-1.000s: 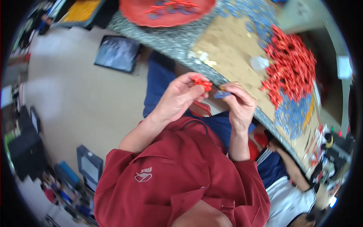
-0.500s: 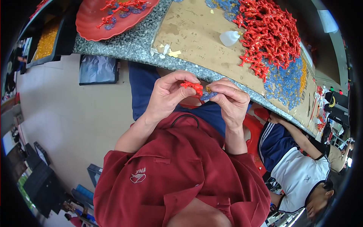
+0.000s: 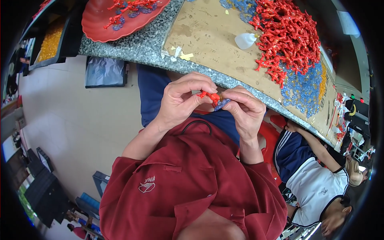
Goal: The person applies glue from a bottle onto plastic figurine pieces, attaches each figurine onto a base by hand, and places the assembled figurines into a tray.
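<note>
Between thumb and fingers, my left hand pinches a small glossy red plastic figure. A translucent blue plastic piece sits in the pinch of my right hand, with a bit of yellow above it. The figure and the blue piece meet in front of me, just off the bench's near edge; whether they are joined I cannot tell. Fingertips cover part of both.
On the cardboard-covered bench lie a heap of red figures, many blue pieces and a white squeeze bottle. Far left stands a red scalloped plate with several red-and-blue figures. A co-worker sits at right.
The red figure has moved right and now touches or overlaps the blue piece. My hands have come closer together, and the blue piece is tilted differently.
</note>
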`<action>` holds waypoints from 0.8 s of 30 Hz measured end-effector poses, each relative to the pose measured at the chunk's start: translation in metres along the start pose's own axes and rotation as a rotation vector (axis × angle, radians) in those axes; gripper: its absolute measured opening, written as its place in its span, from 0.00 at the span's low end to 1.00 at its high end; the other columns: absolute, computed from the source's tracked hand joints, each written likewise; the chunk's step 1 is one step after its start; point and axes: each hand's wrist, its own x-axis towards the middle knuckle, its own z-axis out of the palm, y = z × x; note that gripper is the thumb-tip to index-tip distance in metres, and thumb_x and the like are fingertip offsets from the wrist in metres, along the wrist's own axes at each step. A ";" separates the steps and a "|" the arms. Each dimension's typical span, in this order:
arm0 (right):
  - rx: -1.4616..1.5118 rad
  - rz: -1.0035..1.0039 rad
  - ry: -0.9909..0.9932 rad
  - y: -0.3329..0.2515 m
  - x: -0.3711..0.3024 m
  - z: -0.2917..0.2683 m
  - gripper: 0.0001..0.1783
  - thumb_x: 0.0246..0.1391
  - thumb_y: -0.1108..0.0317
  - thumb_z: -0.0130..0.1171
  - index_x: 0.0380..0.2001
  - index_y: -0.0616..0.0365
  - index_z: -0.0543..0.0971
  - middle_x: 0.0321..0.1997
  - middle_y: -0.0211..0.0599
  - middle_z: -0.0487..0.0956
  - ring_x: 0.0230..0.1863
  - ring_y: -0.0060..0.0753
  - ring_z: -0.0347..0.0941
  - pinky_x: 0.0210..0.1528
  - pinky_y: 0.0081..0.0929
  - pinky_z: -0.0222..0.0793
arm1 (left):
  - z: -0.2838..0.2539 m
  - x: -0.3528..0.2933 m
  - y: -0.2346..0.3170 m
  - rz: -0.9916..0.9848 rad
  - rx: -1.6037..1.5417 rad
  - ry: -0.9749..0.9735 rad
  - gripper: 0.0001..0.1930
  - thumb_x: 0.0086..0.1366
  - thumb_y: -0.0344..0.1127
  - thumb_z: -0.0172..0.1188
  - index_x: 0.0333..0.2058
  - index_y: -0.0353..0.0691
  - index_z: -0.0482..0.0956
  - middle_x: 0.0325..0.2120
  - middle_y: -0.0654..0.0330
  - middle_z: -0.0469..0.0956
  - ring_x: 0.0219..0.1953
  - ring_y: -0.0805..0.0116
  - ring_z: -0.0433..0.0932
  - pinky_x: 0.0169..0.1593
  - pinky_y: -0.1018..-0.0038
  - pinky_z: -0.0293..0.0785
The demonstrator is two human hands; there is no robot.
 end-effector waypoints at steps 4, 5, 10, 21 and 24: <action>-0.124 -0.100 0.015 0.000 0.000 0.001 0.13 0.38 0.78 0.64 0.33 0.65 0.79 0.30 0.40 0.78 0.29 0.28 0.72 0.31 0.21 0.67 | -0.001 0.003 -0.004 -0.039 -0.084 -0.001 0.11 0.48 0.22 0.63 0.33 0.35 0.78 0.34 0.56 0.76 0.40 0.65 0.75 0.44 0.74 0.72; -0.142 -0.092 0.039 -0.004 -0.001 0.003 0.14 0.37 0.77 0.65 0.32 0.64 0.79 0.29 0.39 0.78 0.29 0.29 0.73 0.31 0.22 0.68 | 0.000 0.004 -0.004 -0.037 -0.078 -0.012 0.11 0.48 0.22 0.63 0.33 0.35 0.78 0.34 0.56 0.76 0.40 0.65 0.75 0.44 0.74 0.72; -0.277 -0.285 0.014 -0.003 0.006 0.006 0.14 0.32 0.73 0.68 0.28 0.62 0.78 0.28 0.37 0.78 0.29 0.35 0.75 0.30 0.26 0.69 | -0.003 0.005 -0.012 -0.004 -0.245 -0.019 0.12 0.46 0.25 0.65 0.32 0.35 0.79 0.34 0.55 0.77 0.43 0.59 0.75 0.46 0.69 0.72; -0.315 -0.433 -0.027 -0.001 0.001 0.001 0.13 0.32 0.73 0.68 0.26 0.63 0.78 0.26 0.39 0.78 0.27 0.36 0.74 0.27 0.26 0.70 | -0.010 0.013 -0.011 -0.008 -0.167 -0.230 0.09 0.44 0.19 0.62 0.28 0.32 0.79 0.31 0.54 0.78 0.41 0.57 0.75 0.37 0.70 0.76; -0.256 -0.431 0.002 0.006 0.000 0.000 0.12 0.32 0.73 0.67 0.26 0.63 0.78 0.26 0.39 0.78 0.27 0.36 0.74 0.28 0.26 0.70 | -0.005 0.013 -0.006 -0.007 -0.100 -0.220 0.09 0.44 0.17 0.61 0.28 0.32 0.79 0.30 0.54 0.78 0.39 0.58 0.76 0.36 0.70 0.77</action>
